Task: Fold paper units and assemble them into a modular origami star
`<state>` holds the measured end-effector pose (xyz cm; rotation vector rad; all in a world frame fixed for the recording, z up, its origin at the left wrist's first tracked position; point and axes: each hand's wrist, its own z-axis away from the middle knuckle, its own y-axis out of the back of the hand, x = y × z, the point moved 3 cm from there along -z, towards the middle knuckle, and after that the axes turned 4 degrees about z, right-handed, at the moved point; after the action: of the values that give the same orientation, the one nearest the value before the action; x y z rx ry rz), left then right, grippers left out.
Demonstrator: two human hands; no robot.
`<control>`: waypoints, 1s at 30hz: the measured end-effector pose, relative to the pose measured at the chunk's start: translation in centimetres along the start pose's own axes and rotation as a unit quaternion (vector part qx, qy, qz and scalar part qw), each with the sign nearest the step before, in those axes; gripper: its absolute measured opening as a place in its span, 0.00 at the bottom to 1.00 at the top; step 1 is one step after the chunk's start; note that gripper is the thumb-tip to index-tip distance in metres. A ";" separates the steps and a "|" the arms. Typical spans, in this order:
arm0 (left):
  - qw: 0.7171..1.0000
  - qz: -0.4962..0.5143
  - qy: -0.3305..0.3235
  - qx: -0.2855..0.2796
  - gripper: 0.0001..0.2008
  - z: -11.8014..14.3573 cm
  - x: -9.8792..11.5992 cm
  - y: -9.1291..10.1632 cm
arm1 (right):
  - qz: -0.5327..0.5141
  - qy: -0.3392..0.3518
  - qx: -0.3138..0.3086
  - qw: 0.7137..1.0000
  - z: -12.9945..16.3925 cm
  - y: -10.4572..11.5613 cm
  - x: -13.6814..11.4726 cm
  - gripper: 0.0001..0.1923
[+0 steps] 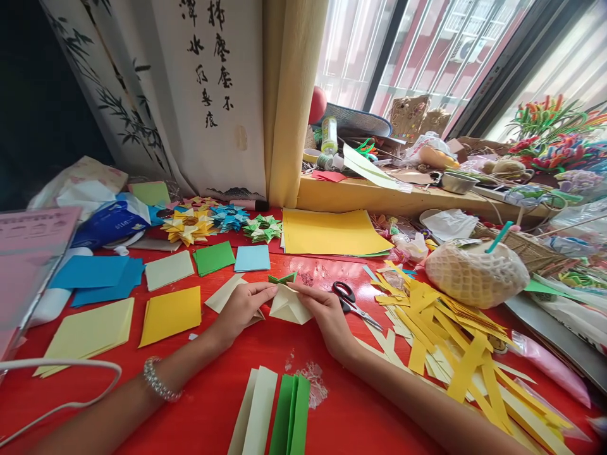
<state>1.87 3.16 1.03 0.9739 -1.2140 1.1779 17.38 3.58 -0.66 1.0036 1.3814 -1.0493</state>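
Scissors (353, 302) are laid at three o'clock — yellow strips (446, 328) are heaped beyond, paper stars (190, 226) at eleven.

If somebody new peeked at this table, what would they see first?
Probably the bright red table with both hands in the middle: the left hand and right hand pinch a pale folded paper. To the right lies a heap of yellow paper strips; at the back sit colourful paper stars.

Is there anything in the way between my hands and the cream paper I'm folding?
Nothing visible: the left hand and right hand both already pinch the cream paper. The scissors lie just beyond the right hand.
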 end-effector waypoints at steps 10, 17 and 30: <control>0.999 -0.027 -0.023 0.000 0.16 -0.2 0.0 0.0 | 0.053 0.019 0.009 0.998 0.2 -0.1 -0.1 0.14; 0.997 -0.052 -0.050 -0.010 0.17 -0.6 -0.4 0.1 | 0.080 0.037 0.001 0.996 0.3 -0.1 -0.2 0.14; 0.991 -0.121 -0.052 -0.005 0.18 -0.3 -0.2 0.0 | 0.131 0.048 0.009 0.990 0.5 -0.1 -0.4 0.14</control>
<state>1.90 3.39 0.81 1.1522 -1.1441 0.9387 17.44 3.10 -0.32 1.2248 1.2778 -0.8285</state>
